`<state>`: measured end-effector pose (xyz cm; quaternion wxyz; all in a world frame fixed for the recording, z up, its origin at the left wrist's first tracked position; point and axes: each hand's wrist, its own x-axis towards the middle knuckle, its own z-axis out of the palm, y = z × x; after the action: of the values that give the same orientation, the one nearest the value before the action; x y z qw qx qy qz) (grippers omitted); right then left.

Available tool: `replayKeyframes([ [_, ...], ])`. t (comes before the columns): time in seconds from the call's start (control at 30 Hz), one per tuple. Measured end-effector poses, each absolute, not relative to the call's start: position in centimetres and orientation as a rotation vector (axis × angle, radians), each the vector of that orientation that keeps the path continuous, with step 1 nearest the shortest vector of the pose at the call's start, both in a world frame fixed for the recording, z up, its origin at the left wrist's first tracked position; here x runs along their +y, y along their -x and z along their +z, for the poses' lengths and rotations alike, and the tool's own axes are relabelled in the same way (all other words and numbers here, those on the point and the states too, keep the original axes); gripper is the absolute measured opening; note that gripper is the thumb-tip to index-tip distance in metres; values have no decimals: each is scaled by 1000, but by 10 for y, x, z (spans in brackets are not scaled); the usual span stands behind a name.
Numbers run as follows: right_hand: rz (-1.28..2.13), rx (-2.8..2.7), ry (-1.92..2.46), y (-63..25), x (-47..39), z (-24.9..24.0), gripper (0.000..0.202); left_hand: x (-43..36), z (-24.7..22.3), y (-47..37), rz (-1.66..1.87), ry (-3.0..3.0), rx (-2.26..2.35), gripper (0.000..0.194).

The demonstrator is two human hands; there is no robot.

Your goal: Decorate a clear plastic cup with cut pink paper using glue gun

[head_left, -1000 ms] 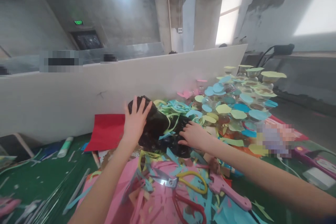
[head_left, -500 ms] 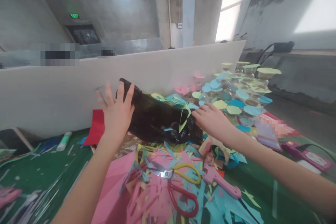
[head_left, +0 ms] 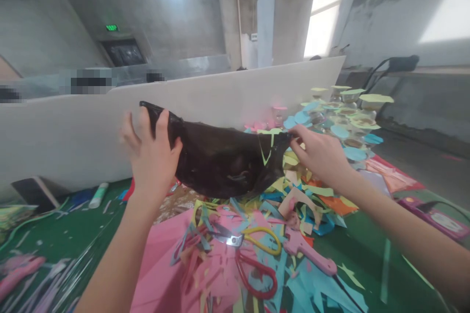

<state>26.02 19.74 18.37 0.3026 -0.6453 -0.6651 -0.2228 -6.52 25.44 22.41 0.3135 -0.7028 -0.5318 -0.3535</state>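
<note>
A black plastic bag (head_left: pixel 223 156) is stretched between my two hands above the paper scraps. My left hand (head_left: pixel 152 151) has its fingers spread against the bag's left end, thumb toward the middle, slightly blurred. At the right end, my right hand (head_left: pixel 317 149) pinches the bag's upper corner between thumb and fingers. A thin yellow-green paper strip (head_left: pixel 267 149) hangs over the bag's front near that corner. Below the bag lie scissors (head_left: pixel 235 240) with one yellow and one red handle, and a pink glue gun (head_left: pixel 310 254), on pink and blue scraps.
Jars topped with coloured paper (head_left: pixel 345 112) stand at the back right. A white partition (head_left: pixel 227 93) runs behind the green table (head_left: pixel 99 234). A glue stick (head_left: pixel 99 195) and a dark phone-like object (head_left: pixel 35 194) lie left. A purple device (head_left: pixel 433 217) is at right.
My left hand has moved left and my right hand right and up, pulling the bag wider and its right end higher. More coloured scraps show under its right side.
</note>
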Motion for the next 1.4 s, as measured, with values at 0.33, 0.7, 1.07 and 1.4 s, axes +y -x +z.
replayKeyframes([
  [0.33, -177, -1769, 1599, -273, 187, 176, 27, 230, 195, 39, -811, 1777, -1555, 34],
  [0.7, 129, -1636, 1569, -250, 195, 182, 28, 198, 130, 12, -750, 2038, -179, 25],
  [1.07, -113, -1850, 1654, -208, 260, 178, 35, 299, 116, 64, -31, 2298, -1706, 30],
  [1.4, -537, -2629, 1021, -165, 245, 121, 28, 319, 93, 13, -120, 2722, -1453, 32],
])
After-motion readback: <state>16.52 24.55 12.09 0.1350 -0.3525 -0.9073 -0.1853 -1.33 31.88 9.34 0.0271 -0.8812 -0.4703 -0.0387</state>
